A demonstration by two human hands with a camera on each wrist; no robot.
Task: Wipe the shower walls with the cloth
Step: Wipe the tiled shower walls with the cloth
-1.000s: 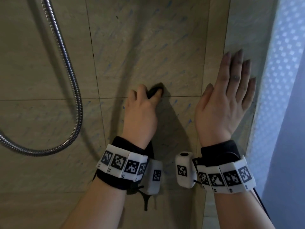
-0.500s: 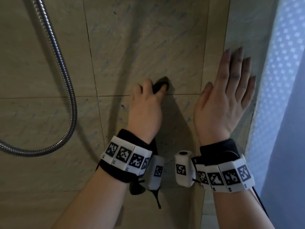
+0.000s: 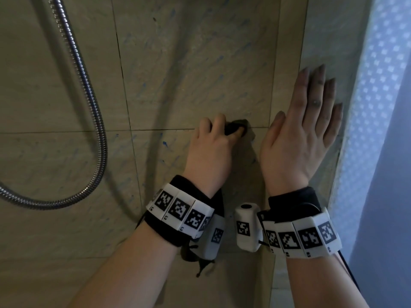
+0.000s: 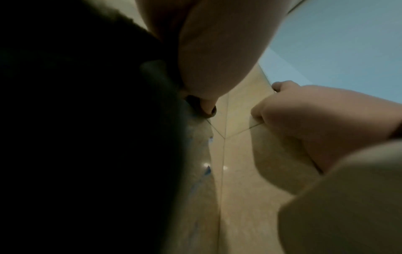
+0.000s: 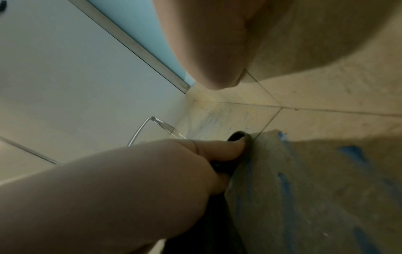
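Cloth (image 3: 235, 127), dark and bunched, sits under your left hand (image 3: 211, 152), which grips it against the shower wall (image 3: 200, 63); just to the right, your right hand (image 3: 300, 134) lies flat with straight fingers near the corner. From the left wrist, your thumb presses the cloth (image 4: 204, 106) to tile. From the right wrist, blue streaks (image 5: 284, 189) show below it. You're mid-wipe, I judge; next, drag through those streaks with firm pressure.

Shower wall (image 3: 200, 63) was beige stone-look tile, kinda glossy with faint blue streaks and thin dark grout lines. Shower hose (image 3: 89, 90) was shiny ribbed metal. The cloth (image 3: 233, 127) looked dark, soft and matt. Shower curtain (image 3: 373, 107) was pale dotted fabric or plastic, hard to tell
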